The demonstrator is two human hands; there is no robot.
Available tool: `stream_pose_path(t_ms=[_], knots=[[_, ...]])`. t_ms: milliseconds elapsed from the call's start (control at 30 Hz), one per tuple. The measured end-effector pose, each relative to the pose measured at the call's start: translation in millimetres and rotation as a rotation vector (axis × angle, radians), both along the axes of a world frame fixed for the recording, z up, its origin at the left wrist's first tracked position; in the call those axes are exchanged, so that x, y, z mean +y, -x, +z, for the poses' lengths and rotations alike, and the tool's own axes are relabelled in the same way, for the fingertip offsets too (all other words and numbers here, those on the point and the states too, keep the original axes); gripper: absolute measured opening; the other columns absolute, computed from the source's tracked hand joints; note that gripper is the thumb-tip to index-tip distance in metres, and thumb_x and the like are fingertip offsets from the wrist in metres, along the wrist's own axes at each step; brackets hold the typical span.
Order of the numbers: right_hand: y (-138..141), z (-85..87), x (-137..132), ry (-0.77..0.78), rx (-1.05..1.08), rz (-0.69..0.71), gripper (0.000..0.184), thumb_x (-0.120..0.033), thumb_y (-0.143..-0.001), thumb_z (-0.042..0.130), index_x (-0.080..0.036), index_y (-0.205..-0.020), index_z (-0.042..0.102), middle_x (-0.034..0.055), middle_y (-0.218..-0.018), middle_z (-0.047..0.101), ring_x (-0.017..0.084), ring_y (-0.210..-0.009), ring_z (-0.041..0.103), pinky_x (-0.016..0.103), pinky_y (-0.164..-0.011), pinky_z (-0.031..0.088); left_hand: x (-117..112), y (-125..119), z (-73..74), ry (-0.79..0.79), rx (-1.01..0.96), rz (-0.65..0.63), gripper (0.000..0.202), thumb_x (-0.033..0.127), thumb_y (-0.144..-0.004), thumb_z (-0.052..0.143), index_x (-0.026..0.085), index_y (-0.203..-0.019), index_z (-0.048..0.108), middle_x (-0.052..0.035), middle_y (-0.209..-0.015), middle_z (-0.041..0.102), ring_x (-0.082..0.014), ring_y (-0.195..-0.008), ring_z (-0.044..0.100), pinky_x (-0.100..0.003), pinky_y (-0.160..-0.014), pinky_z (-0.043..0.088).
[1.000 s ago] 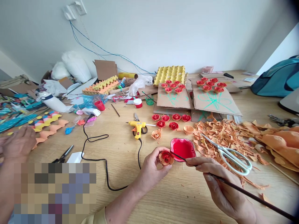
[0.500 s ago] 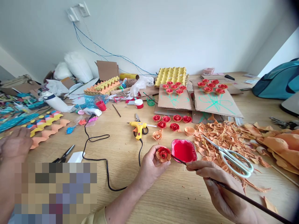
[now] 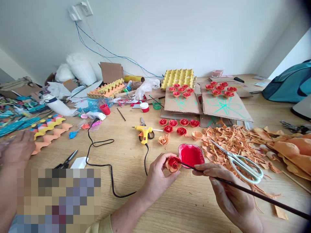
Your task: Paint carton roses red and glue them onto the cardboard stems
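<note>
My left hand pinches a paper rose cut from orange egg-carton pulp, its inner petals painted red and its outer ones partly orange. A long dark paintbrush lies in my right hand, fingers closed round the handle, its tip touching the rose's petals. Just behind the rose stands a small dish of red paint. Several red-painted roses sit beyond it, beside an unpainted orange rose and an orange cup piece.
A yellow glue gun with a black cord lies left of the roses. White-handled scissors rest on orange scraps at right. Cardboard sheets carry more red roses. At far left, another person's hand is near carton strips.
My left hand and the rose have shifted slightly right and down, and the rose has tilted. The brush handle's back end has risen. More red shows on the petals facing me.
</note>
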State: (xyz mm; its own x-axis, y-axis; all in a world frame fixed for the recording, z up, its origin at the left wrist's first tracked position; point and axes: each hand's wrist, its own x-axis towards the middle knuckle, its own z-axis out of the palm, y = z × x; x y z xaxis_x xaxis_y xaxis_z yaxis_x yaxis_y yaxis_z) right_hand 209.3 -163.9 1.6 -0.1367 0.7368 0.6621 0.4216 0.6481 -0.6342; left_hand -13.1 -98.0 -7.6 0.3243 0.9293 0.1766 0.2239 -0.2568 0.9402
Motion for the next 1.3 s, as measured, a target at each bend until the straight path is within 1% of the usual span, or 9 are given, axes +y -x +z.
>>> stream_pose_path(t_ms=[167,333,500,667,833,933,1067,1200,1300], knots=[[-1,3.2,1,-0.030,-0.038,-0.012,0.036,-0.001,-0.095,0.051,-0.022,-0.123,0.059,0.0100,-0.114,0.075,0.020,-0.108,0.074,0.032,-0.090,0.062,0,0,0.2,-0.058,0.029,0.021,0.037,0.011,-0.078,0.072,0.020,-0.113,0.064,-0.0063,-0.111,0.070,-0.0197,-0.098,0.068,-0.030,-0.085,0.055],[1,7.0,0,-0.043,-0.088,0.009,0.034,0.000,-0.095,0.049,-0.020,-0.121,0.058,0.0108,-0.115,0.073,0.017,-0.110,0.073,0.028,-0.092,0.059,0,0,1.2,-0.066,0.053,-0.004,0.037,0.010,-0.078,0.072,0.020,-0.113,0.064,-0.0056,-0.109,0.071,-0.0189,-0.097,0.068,-0.029,-0.083,0.054],[-6,3.0,-5,-0.084,-0.216,0.062,0.035,-0.002,-0.095,0.052,-0.018,-0.125,0.057,0.0124,-0.123,0.071,0.016,-0.111,0.071,0.025,-0.092,0.058,0,0,1.4,-0.039,0.050,0.000,0.037,0.010,-0.077,0.071,0.021,-0.111,0.065,-0.0053,-0.109,0.071,-0.0193,-0.098,0.067,-0.029,-0.084,0.054],[-7,0.8,-5,-0.032,-0.156,0.084,0.034,-0.003,-0.096,0.051,-0.019,-0.125,0.057,0.0119,-0.124,0.070,0.017,-0.112,0.071,0.026,-0.092,0.058,2,-1,0.4,0.010,0.006,0.005,0.035,0.013,-0.077,0.072,0.020,-0.110,0.064,-0.0058,-0.107,0.071,-0.0199,-0.096,0.067,-0.030,-0.084,0.055],[-1,8.0,-1,-0.001,-0.033,0.069,0.036,0.001,-0.096,0.046,-0.021,-0.122,0.056,0.0106,-0.118,0.071,0.017,-0.106,0.073,0.029,-0.090,0.060,2,0,0.9,0.028,-0.001,-0.017,0.035,0.015,-0.076,0.073,0.020,-0.110,0.064,-0.0060,-0.107,0.072,-0.0200,-0.097,0.067,-0.030,-0.086,0.055],[0,10.8,-1,-0.020,-0.017,0.064,0.037,0.002,-0.095,0.047,-0.022,-0.123,0.056,0.0109,-0.118,0.071,0.018,-0.106,0.073,0.031,-0.089,0.061,1,0,2.8,0.035,0.000,-0.024,0.034,0.015,-0.076,0.073,0.020,-0.110,0.065,-0.0059,-0.108,0.071,-0.0200,-0.097,0.067,-0.030,-0.086,0.055],[0,10.0,-2,-0.022,-0.002,0.066,0.036,-0.001,-0.096,0.048,-0.023,-0.123,0.058,0.0106,-0.119,0.072,0.020,-0.102,0.075,0.032,-0.083,0.064,1,-1,5.2,0.073,-0.048,-0.024,0.035,0.014,-0.076,0.072,0.019,-0.109,0.064,-0.0061,-0.107,0.071,-0.0199,-0.098,0.068,-0.030,-0.087,0.055],[0,7.0,-2,-0.003,-0.015,0.029,0.032,-0.003,-0.097,0.049,-0.024,-0.120,0.059,0.0098,-0.115,0.075,0.021,-0.105,0.076,0.034,-0.088,0.063,2,-1,5.4,0.110,-0.105,-0.041,0.035,0.016,-0.076,0.074,0.018,-0.109,0.063,-0.0071,-0.108,0.072,-0.0204,-0.100,0.068,-0.031,-0.090,0.055],[0,4.6,0,-0.012,-0.023,0.006,0.031,-0.003,-0.097,0.051,-0.023,-0.120,0.059,0.0105,-0.114,0.075,0.021,-0.107,0.075,0.035,-0.090,0.063,2,-1,3.5,0.096,-0.106,-0.031,0.036,0.017,-0.076,0.075,0.018,-0.110,0.063,-0.0073,-0.109,0.072,-0.0207,-0.101,0.068,-0.031,-0.090,0.055]])
